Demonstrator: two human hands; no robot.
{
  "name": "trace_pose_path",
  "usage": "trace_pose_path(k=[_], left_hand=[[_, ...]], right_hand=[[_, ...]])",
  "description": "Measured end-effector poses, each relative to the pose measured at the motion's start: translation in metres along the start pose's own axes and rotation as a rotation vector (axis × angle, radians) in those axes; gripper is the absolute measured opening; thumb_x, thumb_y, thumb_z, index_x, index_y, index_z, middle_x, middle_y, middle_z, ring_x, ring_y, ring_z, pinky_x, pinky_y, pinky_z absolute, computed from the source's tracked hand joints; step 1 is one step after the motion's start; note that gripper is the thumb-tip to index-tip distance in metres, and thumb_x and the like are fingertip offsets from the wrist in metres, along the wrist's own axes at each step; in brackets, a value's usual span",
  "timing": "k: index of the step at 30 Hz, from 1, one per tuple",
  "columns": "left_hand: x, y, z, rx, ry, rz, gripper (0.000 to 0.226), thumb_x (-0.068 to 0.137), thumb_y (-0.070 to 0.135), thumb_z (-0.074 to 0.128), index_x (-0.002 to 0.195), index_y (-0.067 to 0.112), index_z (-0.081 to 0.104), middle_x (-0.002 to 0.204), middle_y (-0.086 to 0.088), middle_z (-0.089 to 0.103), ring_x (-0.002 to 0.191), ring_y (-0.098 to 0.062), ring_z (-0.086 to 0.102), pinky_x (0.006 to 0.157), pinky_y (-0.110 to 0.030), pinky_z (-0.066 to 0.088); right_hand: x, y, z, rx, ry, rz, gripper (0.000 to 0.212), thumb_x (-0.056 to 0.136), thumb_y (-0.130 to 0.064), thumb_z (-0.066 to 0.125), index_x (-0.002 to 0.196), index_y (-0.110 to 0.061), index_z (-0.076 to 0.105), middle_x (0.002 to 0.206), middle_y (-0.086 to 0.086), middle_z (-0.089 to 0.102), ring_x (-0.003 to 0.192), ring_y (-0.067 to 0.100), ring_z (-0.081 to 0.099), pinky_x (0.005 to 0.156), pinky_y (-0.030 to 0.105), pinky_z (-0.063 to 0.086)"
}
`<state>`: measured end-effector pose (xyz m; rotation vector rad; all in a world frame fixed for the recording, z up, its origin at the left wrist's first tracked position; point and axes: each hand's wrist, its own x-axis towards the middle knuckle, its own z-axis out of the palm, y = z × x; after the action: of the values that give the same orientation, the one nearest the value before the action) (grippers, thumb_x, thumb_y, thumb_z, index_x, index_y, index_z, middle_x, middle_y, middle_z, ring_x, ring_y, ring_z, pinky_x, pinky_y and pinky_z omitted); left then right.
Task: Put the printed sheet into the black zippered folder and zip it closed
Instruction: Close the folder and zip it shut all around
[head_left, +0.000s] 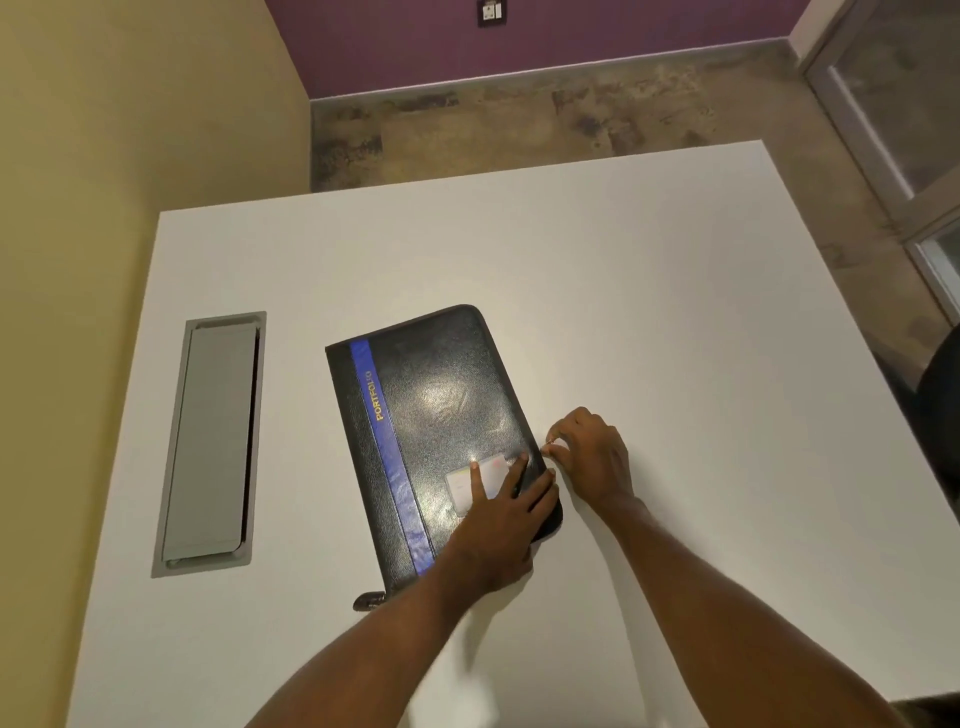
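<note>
The black zippered folder (436, 415) lies shut on the white table (649, 291), with a blue stripe and the word PORTFOLIO along its left side. My left hand (501, 525) presses flat on the folder's near right corner, fingers straight over a small card window. My right hand (589, 452) is at the folder's right edge and pinches the small metal zipper pull (549, 442) between thumb and fingers. The printed sheet is not visible.
A grey cable hatch (210, 441) is set into the table at the left. A small black tab (370, 601) sticks out at the folder's near left corner. A dark chair (943, 395) stands past the table's right edge.
</note>
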<state>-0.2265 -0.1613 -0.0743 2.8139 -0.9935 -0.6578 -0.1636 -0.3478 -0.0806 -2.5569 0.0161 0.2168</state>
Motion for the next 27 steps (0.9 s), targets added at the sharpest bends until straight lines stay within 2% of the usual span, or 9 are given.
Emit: trace_pose_path(k=[5,8,11,15,18,22,27], left_hand=[[0.005,-0.002,-0.004,-0.031,-0.005,-0.011,0.087,0.079,0.037,0.066,0.157,0.018,0.031,0.164,-0.001,0.03,0.156,-0.041,0.022,0.108,-0.084,0.021],[0.017,-0.011,-0.018,0.018,0.025,0.078,0.078,0.081,0.05,0.058,0.148,0.014,0.042,0.151,-0.005,0.045,0.142,-0.039,0.039,0.108,-0.074,0.03],[0.028,-0.016,-0.03,0.113,0.02,0.146,0.073,0.081,0.055,0.058,0.139,0.011,0.049,0.141,-0.007,0.053,0.135,-0.035,0.043,0.105,-0.068,0.033],[0.028,-0.013,-0.037,0.064,0.012,0.129,0.071,0.076,0.054,0.07,0.131,0.015,0.048,0.134,-0.004,0.054,0.139,-0.033,0.041,0.097,-0.074,0.042],[0.026,-0.011,-0.038,0.048,0.013,0.138,0.069,0.074,0.053,0.074,0.126,0.016,0.048,0.127,-0.003,0.053,0.136,-0.035,0.042,0.093,-0.075,0.045],[0.023,-0.008,-0.032,0.076,-0.018,0.172,0.066,0.075,0.054,0.072,0.125,0.017,0.05,0.122,-0.001,0.05,0.128,-0.033,0.045,0.094,-0.077,0.043],[0.013,-0.004,-0.021,0.111,-0.06,0.177,0.061,0.081,0.052,0.068,0.127,0.016,0.048,0.127,-0.004,0.049,0.135,-0.035,0.041,0.099,-0.081,0.035]], right_hand=[[0.017,-0.009,-0.001,-0.063,-0.068,0.036,0.006,0.088,-0.031,0.074,0.087,-0.025,0.074,0.097,-0.006,0.066,0.093,0.02,0.063,0.087,0.042,0.047],[0.017,-0.007,-0.002,-0.008,-0.097,0.0,0.008,0.09,-0.027,0.07,0.084,-0.021,0.069,0.089,-0.006,0.065,0.088,0.022,0.062,0.082,0.043,0.049],[0.012,-0.001,-0.003,0.045,-0.107,-0.029,0.012,0.092,-0.027,0.068,0.082,-0.022,0.065,0.084,-0.009,0.062,0.083,0.018,0.057,0.077,0.041,0.049],[0.004,0.003,-0.002,0.058,-0.047,-0.029,0.016,0.096,-0.032,0.061,0.082,-0.027,0.055,0.082,-0.011,0.056,0.074,0.012,0.054,0.068,0.035,0.048],[0.006,0.001,0.0,0.065,-0.016,-0.027,0.016,0.096,-0.031,0.063,0.083,-0.028,0.054,0.084,-0.012,0.056,0.071,0.011,0.054,0.066,0.034,0.048],[0.025,-0.014,0.002,0.056,0.027,-0.003,0.019,0.093,-0.03,0.069,0.082,-0.027,0.054,0.082,-0.01,0.057,0.071,0.016,0.055,0.071,0.036,0.048],[0.06,-0.025,-0.002,0.036,0.034,-0.023,0.018,0.09,-0.03,0.074,0.081,-0.025,0.06,0.081,-0.007,0.059,0.075,0.019,0.059,0.077,0.04,0.047]])
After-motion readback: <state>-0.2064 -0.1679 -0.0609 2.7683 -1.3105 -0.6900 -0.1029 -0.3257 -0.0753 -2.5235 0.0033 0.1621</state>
